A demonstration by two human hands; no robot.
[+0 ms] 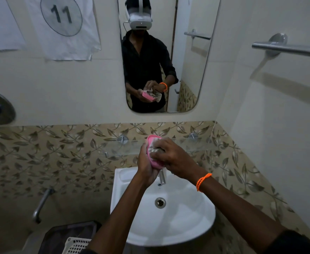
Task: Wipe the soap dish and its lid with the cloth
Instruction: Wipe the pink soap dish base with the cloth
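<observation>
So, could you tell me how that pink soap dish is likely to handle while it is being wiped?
The pink soap dish looks like thin moulded plastic, so probably light and stiff. The left hand holds it alone. Its smooth surface may slip if wet, and it is held above the basin.

Dim bathroom with cream upper walls and a band of leaf-patterned tiles (62,153) below. A rounded mirror (187,70) hangs above a glass shelf (192,145) and a white washbasin (187,217). A chrome towel bar (287,48) is fixed to the right wall, and a paper sheet marked 11 (62,24) hangs upper left.
</observation>
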